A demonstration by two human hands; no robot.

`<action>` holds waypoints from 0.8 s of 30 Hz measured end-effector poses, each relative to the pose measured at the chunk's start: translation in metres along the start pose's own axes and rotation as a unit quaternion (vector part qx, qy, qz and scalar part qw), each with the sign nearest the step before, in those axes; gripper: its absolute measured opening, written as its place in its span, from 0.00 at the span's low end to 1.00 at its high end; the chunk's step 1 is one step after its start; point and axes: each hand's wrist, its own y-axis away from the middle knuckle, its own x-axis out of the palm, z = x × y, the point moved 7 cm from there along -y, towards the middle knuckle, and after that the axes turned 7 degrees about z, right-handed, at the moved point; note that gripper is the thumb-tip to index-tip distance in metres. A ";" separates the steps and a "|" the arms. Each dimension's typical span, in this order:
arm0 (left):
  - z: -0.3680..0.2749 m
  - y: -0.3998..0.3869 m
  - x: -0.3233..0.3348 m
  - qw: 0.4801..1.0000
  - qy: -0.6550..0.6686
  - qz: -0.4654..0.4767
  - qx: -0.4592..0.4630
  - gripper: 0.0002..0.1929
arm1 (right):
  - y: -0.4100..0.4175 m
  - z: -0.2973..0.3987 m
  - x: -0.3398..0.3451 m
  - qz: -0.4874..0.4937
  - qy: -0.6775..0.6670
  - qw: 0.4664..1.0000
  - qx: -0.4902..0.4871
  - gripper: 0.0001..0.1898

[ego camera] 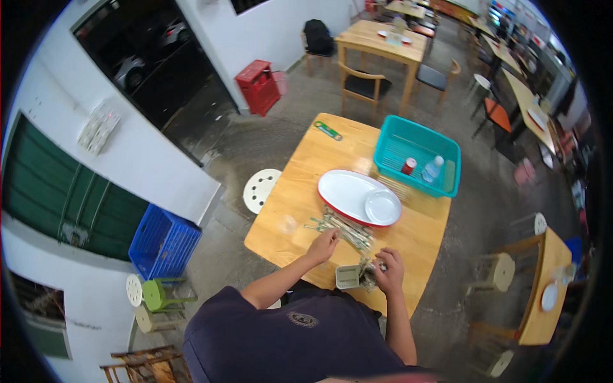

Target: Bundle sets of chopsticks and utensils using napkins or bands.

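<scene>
On the wooden table (287, 191), my left hand (324, 246) touches or hovers just over the near left end of a loose pile of thin wrapped sticks (347, 232); whether it grips any cannot be told. My right hand (390, 270) has its fingers curled at a bunch of small wrapped items (368, 275), which blur together beside and partly over a small pale plastic basket (347, 276). Behind the pile lies an oval white platter with a red rim (342, 191), with a small round white dish (383, 207) on its right part.
A teal plastic basket (416, 124) at the table's far right holds a red can (409, 166) and a clear bottle (432, 169). A green strip-shaped object (328, 130) lies at the far left corner. A white stool (261, 190) stands against the left edge; chairs and other tables stand beyond.
</scene>
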 end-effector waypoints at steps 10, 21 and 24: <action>-0.201 0.034 -0.055 0.961 0.153 -0.017 0.230 0.10 | -0.002 -0.003 -0.009 -0.003 -0.003 1.000 0.002 0.11; -0.209 0.055 -0.017 0.956 0.112 0.092 0.257 0.08 | 0.006 0.000 -0.013 -0.014 0.002 1.000 -0.011 0.11; -0.187 0.052 0.003 0.963 0.072 0.136 0.223 0.08 | 0.009 0.001 -0.011 -0.013 -0.002 1.000 -0.014 0.11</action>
